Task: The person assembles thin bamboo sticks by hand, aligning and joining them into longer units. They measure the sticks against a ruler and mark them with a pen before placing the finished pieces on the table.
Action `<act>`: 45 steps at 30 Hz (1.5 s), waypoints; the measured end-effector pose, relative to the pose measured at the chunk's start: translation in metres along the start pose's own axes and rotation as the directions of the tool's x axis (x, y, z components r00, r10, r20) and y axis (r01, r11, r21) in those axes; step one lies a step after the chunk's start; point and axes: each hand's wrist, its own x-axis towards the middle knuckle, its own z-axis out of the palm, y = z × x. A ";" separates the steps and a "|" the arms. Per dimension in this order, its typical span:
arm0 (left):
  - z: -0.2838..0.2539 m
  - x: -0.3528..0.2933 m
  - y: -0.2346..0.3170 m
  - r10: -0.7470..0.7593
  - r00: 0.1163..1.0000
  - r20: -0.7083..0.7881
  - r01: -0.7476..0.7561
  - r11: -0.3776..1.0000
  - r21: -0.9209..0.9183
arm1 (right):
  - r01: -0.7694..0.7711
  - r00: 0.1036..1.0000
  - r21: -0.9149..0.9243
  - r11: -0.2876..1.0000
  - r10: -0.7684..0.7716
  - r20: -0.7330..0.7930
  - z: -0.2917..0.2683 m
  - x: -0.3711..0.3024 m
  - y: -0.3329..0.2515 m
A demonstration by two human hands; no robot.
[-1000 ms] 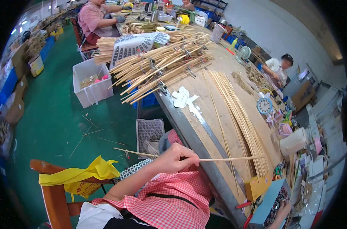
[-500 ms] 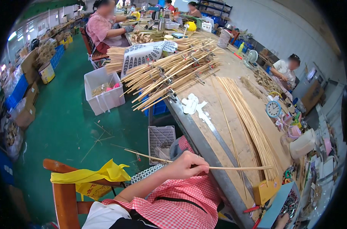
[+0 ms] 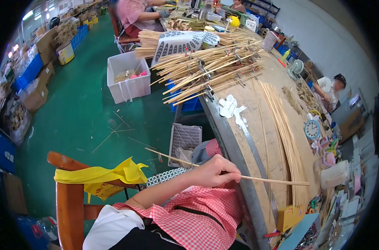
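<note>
- Tan stick (image 3: 277, 181), pinched in the left hand's (image 3: 225, 171) grip, crosses the tabletop's (image 3: 305, 154) left edge.
- Forearm (image 3: 166, 189) slants up rightward, fingers (image 3: 231, 177) curled, knuckles upward.

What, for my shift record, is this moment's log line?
left hand: holds stick(s) | right hand: not in view | bundle: on table

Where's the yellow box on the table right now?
In the head view, the yellow box sits at lower right on the table, by the near end of the long stick bundle, beside the light-blue box.
</note>
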 end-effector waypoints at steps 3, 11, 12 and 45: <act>0.000 0.001 -0.001 0.010 1.000 -0.008 -0.010 1.000 -0.006 | 0.045 0.998 -0.002 0.999 -0.045 -0.034 0.011 0.006 0.014; -0.001 -0.001 -0.008 0.071 0.997 -0.042 -0.070 0.997 0.019 | 0.267 0.956 0.020 0.964 -0.262 -0.129 0.018 0.013 0.027; -0.003 0.000 -0.009 0.074 0.997 -0.036 -0.073 0.997 0.031 | 0.334 0.923 0.030 0.942 -0.321 -0.211 0.016 0.012 0.028; 0.039 0.000 0.015 0.188 0.982 0.023 -0.183 0.914 0.362 | -0.174 0.565 0.924 0.340 -0.734 0.377 -0.002 -0.237 -0.327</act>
